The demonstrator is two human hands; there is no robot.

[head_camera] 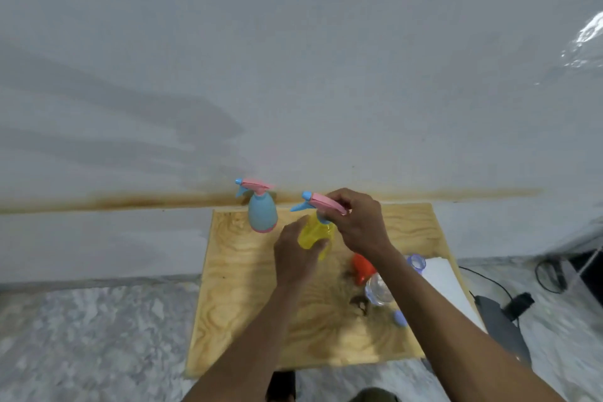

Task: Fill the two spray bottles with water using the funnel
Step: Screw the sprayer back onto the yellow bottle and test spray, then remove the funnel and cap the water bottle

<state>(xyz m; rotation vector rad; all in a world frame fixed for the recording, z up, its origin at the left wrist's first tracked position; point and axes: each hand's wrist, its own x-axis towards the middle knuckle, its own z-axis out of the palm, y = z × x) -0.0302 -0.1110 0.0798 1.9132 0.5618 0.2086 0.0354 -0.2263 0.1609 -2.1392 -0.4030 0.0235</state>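
We see a wooden tabletop standing against a pale wall. Near its far edge, at about 12 o'clock from us, our left hand is wrapped around the body of the yellow spray bottle, fingers curled on its near side. The bottle is lifted or resting close to the tabletop; we cannot tell which. Its long axis is nearly upright, leaning a little toward 11 o'clock. Our right hand grips the pink spray head from the right side, fingers curled over its back part. The blue nozzle of this head points toward 9 o'clock.

The blue spray bottle stands upright at about 11 o'clock, just beside the yellow one but apart from it, with its own pink head on and the nozzle also pointing to 9 o'clock.

At 2 o'clock, partly hidden under our right forearm, the red funnel lies on the tabletop. Just beside it is a clear water bottle, lying down as far as we can tell. A small blue cap rests near it, toward 4 o'clock.
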